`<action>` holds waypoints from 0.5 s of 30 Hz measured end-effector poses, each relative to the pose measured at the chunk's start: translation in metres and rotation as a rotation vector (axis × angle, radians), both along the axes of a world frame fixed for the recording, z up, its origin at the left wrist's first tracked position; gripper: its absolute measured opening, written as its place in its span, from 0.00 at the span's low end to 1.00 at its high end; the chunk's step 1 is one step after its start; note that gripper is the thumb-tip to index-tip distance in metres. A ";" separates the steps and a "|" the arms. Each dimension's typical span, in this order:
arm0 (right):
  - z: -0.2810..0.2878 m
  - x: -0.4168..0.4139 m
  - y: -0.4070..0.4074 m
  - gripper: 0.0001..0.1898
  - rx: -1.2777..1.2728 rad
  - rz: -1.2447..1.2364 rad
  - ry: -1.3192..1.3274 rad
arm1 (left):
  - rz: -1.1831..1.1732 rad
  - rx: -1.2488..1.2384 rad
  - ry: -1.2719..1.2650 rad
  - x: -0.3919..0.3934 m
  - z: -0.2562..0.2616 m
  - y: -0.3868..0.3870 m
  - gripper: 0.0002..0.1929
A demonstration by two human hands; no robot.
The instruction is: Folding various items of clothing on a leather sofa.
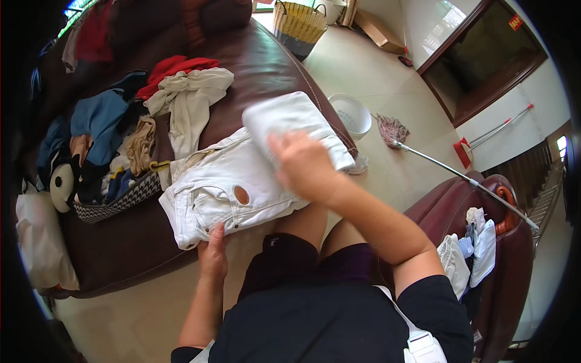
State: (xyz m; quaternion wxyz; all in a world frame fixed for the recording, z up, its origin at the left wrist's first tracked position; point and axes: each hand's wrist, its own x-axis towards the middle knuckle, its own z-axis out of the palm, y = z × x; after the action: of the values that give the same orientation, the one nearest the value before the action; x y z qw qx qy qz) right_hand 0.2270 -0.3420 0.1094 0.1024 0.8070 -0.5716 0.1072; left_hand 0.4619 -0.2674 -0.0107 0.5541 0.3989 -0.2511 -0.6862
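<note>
White denim trousers with a round brown leather patch lie partly on the sofa's edge in front of my knees. Their leg end is folded back over the rest, and it looks blurred. My left hand grips the waistband end near a pocket, thumb on top and fingers hidden underneath. Across the folded leg is my right hand, fingers bent and smeared by motion. Whether it pinches the cloth or only presses on it cannot be told.
Piled clothes fill a houndstooth-patterned fabric bin on the dark red leather sofa. A white bag stands at left. A white bucket, a mop and a wicker basket are beyond. Folded clothes rest on the right-hand seat.
</note>
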 end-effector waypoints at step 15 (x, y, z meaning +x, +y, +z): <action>-0.048 -0.011 0.006 0.26 0.009 0.222 -0.095 | 0.101 -0.131 -0.201 0.001 0.000 0.001 0.24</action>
State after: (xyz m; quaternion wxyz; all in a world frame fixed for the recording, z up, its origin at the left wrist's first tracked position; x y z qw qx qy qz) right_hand 0.2161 -0.3361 0.0617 0.0591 0.8598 -0.4833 0.1537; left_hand 0.4625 -0.2667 -0.0110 0.5847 0.4408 -0.3292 -0.5963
